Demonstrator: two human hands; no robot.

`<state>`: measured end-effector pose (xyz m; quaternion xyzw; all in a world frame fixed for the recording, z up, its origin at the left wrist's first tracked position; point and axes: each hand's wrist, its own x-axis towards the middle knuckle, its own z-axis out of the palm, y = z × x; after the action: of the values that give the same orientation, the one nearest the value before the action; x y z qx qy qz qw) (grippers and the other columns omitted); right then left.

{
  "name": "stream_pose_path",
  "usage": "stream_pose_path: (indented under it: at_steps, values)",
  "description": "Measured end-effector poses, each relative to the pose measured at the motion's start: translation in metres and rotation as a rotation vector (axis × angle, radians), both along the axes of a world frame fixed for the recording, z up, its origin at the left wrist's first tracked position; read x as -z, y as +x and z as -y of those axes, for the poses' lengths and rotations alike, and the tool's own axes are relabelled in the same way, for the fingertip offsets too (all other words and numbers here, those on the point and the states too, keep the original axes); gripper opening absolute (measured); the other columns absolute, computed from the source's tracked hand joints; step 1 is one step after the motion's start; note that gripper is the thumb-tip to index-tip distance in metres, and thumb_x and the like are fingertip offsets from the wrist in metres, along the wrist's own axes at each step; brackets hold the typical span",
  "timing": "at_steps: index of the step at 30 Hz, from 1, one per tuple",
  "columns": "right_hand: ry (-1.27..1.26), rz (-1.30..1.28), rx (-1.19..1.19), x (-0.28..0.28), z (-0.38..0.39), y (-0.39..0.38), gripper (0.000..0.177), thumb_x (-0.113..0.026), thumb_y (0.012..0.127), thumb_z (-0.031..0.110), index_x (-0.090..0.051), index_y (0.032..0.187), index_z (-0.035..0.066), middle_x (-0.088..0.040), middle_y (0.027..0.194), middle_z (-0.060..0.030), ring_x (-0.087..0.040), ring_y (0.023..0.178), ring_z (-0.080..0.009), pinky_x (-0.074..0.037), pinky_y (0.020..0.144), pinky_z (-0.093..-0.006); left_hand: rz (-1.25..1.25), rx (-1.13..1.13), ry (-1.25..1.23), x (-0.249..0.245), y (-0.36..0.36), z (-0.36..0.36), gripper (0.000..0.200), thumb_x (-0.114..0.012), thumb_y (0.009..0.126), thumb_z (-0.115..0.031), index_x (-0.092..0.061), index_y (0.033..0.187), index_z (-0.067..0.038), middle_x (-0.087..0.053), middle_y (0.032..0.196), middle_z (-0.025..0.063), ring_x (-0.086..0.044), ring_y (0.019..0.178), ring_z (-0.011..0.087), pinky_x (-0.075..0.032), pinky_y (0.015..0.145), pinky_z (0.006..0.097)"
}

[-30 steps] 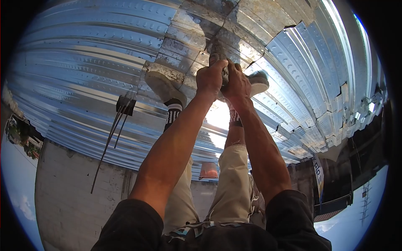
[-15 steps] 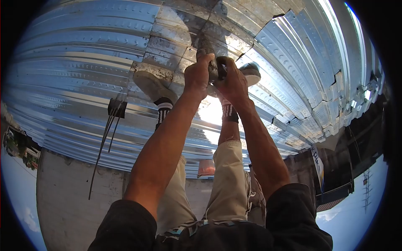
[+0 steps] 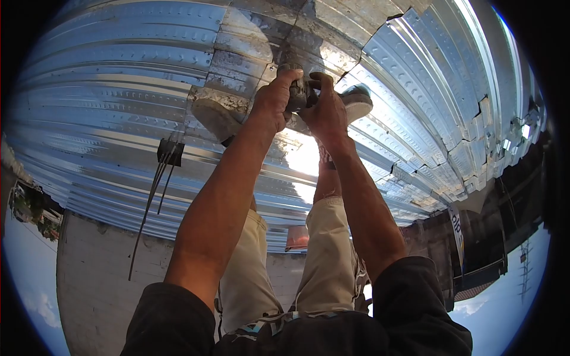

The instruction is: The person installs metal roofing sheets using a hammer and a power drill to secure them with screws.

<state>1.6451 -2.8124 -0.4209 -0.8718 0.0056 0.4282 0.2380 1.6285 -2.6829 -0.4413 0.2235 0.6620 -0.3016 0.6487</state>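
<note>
A stubby dark tool with a grey body [image 3: 296,98], its exact kind hidden by my fingers, is held low between my feet. My left hand [image 3: 273,99] wraps round its left side, with the thumb laid along the top. From the other side, my right hand [image 3: 326,113] curls its fingers and thumb about a black part of the tool. Below the hands lie worn, stained metal panels [image 3: 237,65]. My left shoe [image 3: 215,117] and my right shoe [image 3: 357,102] rest on the sheeting on either side.
Shiny corrugated metal sheets [image 3: 119,65] spread on both sides, with broken, overlapping edges at the right. Thin rods stick out from a dark square patch [image 3: 170,152] on the left. A reddish bucket [image 3: 297,238] stands behind my legs, near a pale wall [image 3: 107,255].
Both hands and the tool have shifted slightly. The right fingers have lifted a little around the black part. My left forearm now covers more of my left ankle.
</note>
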Motion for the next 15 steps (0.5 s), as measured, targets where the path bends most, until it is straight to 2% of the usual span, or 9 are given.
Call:
stream_pose_path:
  at_steps: [4, 10, 15]
  values:
    - [-0.057, 0.032, -0.157, 0.012, 0.001, 0.001, 0.07, -0.076, 0.073, 0.019, -0.044, 0.135, 0.01, -0.059, 0.126, -0.0143, -0.061, 0.113, -0.0332, -0.049, 0.092, -0.0422, 0.032, -0.125, 0.016, 0.003, -0.003, 0.008, 0.035, -0.077, 0.075, -0.037, -0.063, 0.096, -0.013, -0.062, 0.078, -0.0035, -0.055, 0.055, 0.0072, -0.037, 0.044, 0.021]
    - [-0.02, 0.02, -0.188, 0.014, 0.0, 0.003, 0.067, -0.077, 0.073, 0.021, -0.049, 0.132, 0.009, -0.059, 0.124, -0.0144, -0.06, 0.113, -0.0329, -0.049, 0.092, -0.0431, 0.032, 0.117, 0.104, 0.002, 0.002, 0.008, 0.037, -0.076, 0.074, -0.037, -0.064, 0.092, -0.007, -0.061, 0.079, 0.0015, -0.057, 0.06, 0.0125, -0.045, 0.051, 0.0267]
    - [-0.084, -0.02, -0.193, 0.009, -0.01, 0.003, 0.066, -0.077, 0.073, 0.021, -0.049, 0.132, 0.008, -0.059, 0.124, -0.0144, -0.061, 0.113, -0.0335, -0.05, 0.091, -0.0438, 0.076, 0.105, 0.125, 0.003, -0.002, 0.005, 0.041, -0.076, 0.074, -0.037, -0.065, 0.095, -0.003, -0.061, 0.08, 0.0031, -0.058, 0.062, 0.0134, -0.046, 0.054, 0.0273]
